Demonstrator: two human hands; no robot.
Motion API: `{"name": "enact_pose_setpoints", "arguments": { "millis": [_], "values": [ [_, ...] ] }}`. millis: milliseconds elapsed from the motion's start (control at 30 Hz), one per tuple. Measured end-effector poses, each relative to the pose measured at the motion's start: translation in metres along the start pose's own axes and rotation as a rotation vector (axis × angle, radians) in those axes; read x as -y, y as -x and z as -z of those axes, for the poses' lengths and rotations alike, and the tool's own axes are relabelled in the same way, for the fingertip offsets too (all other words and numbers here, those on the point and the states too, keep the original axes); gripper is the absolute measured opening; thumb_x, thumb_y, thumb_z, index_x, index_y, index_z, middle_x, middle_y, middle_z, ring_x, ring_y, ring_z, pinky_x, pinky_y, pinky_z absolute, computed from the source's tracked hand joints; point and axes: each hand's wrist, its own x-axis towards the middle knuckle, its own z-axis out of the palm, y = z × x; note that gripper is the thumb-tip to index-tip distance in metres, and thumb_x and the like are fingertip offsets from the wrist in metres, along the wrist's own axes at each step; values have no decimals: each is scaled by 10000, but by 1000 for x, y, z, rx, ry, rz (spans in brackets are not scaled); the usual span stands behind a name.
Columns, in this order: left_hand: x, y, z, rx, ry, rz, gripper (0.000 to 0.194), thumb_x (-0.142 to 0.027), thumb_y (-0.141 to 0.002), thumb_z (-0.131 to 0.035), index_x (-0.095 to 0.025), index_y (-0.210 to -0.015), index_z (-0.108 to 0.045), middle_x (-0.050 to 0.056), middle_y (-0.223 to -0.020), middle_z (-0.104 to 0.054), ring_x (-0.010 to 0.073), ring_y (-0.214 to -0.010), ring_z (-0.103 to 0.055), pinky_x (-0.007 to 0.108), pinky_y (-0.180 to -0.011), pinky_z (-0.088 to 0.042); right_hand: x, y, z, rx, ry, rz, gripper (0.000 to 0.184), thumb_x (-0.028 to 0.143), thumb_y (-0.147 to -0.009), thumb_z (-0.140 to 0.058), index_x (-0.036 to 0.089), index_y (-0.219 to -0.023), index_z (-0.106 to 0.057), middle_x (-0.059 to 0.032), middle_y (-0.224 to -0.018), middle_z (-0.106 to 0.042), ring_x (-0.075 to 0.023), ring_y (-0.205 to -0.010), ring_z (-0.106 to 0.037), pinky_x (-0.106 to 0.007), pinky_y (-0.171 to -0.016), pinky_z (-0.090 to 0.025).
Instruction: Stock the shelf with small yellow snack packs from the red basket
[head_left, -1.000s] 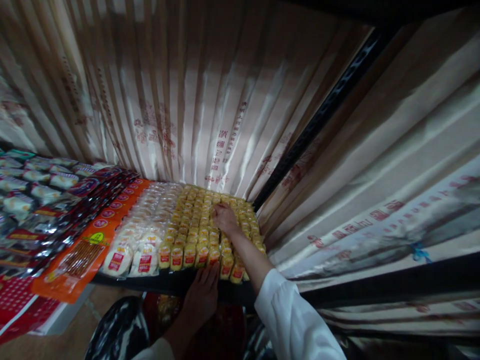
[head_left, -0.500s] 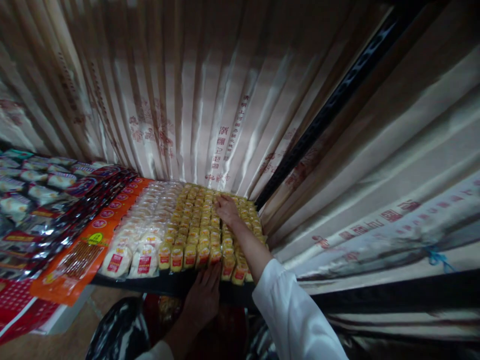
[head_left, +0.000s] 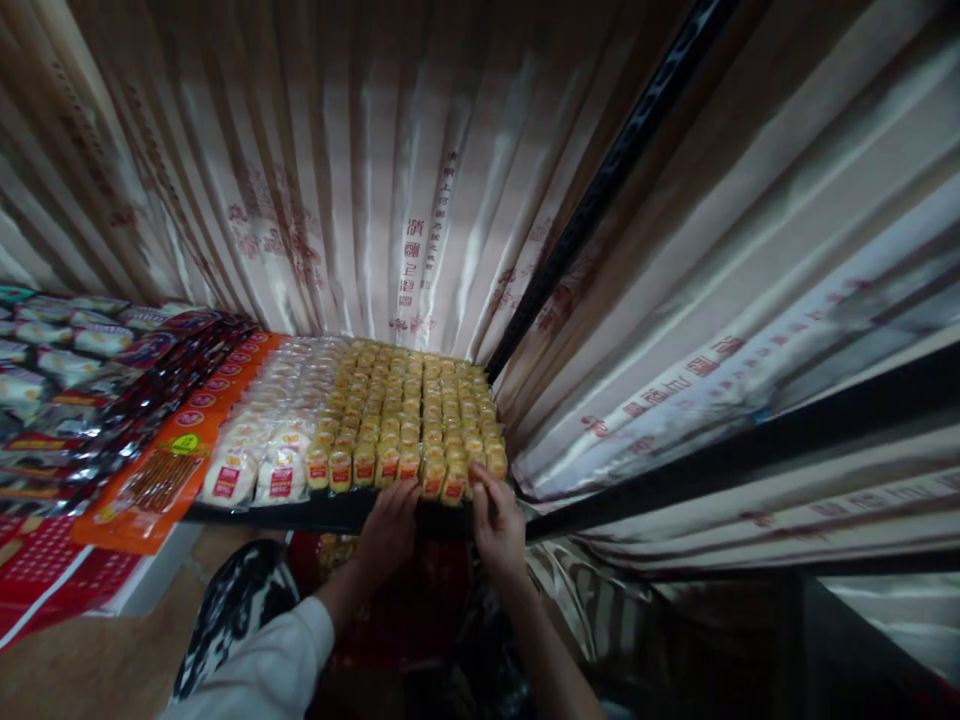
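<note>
Small yellow-wrapped snack cakes [head_left: 409, 430] stand in close rows on a dark shelf [head_left: 330, 508], their front packets showing red labels. My left hand [head_left: 390, 520] rests at the shelf's front edge with its fingers stretched towards the front packets, just touching or very near them. My right hand [head_left: 501, 525] is at the front right corner of the rows; its fingertips touch the front packets there, thumb and fingers apart. No packet shows lifted in either hand. Part of the front right packets is hidden behind my right fingers.
White round packaged cakes [head_left: 281, 465] line up to the left, beside an orange snack bag [head_left: 161, 490] and dark shiny packets [head_left: 142, 400]. Printed pale curtains [head_left: 375, 200] hang behind and to the right. A black upright post [head_left: 592, 220] stands at the back right corner.
My right hand has come back from over the middle of the yellow rows to their front right corner. My left hand stays by the front edge. The view has shifted to the right.
</note>
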Motion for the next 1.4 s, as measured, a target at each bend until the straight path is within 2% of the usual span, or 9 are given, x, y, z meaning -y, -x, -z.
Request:
{"name": "enact_pose_setpoints", "arguments": {
  "millis": [100,200,467,600,733,833,1033,1200,1400],
  "values": [
    [-10,0,-3,46,73,-99,472,-102,-862,-281,-105,-1321,-387,136,-1260,-525,208,-1241,-409,379,-1005,-365,-5,21,5,18,2,-9,292,248,-887,-419,165,-1111,-588,-112,-1122,-637,-193,-1061,-584,-388,-933,-461],
    [-18,-3,-12,62,87,-108,496,-110,-856,-269,-72,-1346,-342,159,-1281,-503,218,-1271,-374,389,-1000,-372,0,21,2,29,31,-18,307,252,-894,-391,161,-1103,-598,-111,-1121,-641,-191,-1069,-585,-382,-940,-462],
    [-15,-4,-24,164,-66,27,512,-89,-803,-333,-73,-1306,-423,142,-1299,-507,221,-1255,-402,368,-1005,-346,11,-44,-31,294,339,160,426,203,-888,-325,109,-1257,-514,-114,-1321,-504,-207,-1299,-365,-412,-1081,-293],
    [-18,-4,-22,190,-84,48,495,-82,-808,-341,-65,-1294,-431,143,-1306,-497,230,-1253,-397,366,-993,-354,14,-75,-54,442,515,162,432,183,-874,-353,59,-1256,-511,-153,-1256,-556,-235,-1287,-381,-407,-1105,-211],
    [-21,-6,-23,174,-110,45,474,-81,-814,-330,-51,-1273,-443,158,-1263,-519,247,-1226,-422,390,-963,-378,21,-82,-71,536,583,182,433,179,-847,-396,25,-1231,-523,-184,-1229,-568,-239,-1270,-404,-380,-1114,-175],
    [-22,-7,-23,137,-139,29,460,-89,-828,-320,-42,-1267,-445,164,-1257,-518,255,-1220,-425,396,-956,-381,19,-83,-71,531,520,174,414,185,-846,-400,63,-1215,-544,-161,-1232,-573,-226,-1265,-411,-369,-1093,-234],
    [-23,-10,-19,61,-164,6,439,-114,-855,-326,-47,-1272,-448,144,-1282,-510,236,-1218,-426,368,-988,-350,8,-109,-65,363,425,57,394,228,-883,-360,122,-1214,-546,-127,-1253,-562,-224,-1237,-438,-369,-1059,-286],
    [-24,-12,-18,-6,-165,12,439,-138,-865,-334,-70,-1284,-448,140,-1260,-534,218,-1217,-427,354,-981,-347,14,-120,-91,470,480,28,360,246,-886,-373,85,-1129,-586,-174,-1184,-594,-244,-1222,-443,-374,-1074,-231],
    [-25,-14,-18,-13,-166,25,440,-150,-869,-332,-78,-1284,-462,137,-1262,-534,221,-1207,-439,367,-976,-355,17,-126,-93,462,371,-6,346,303,-904,-338,133,-1069,-590,-136,-1116,-621,-225,-1147,-499,-337,-996,-336]
  ]
}}
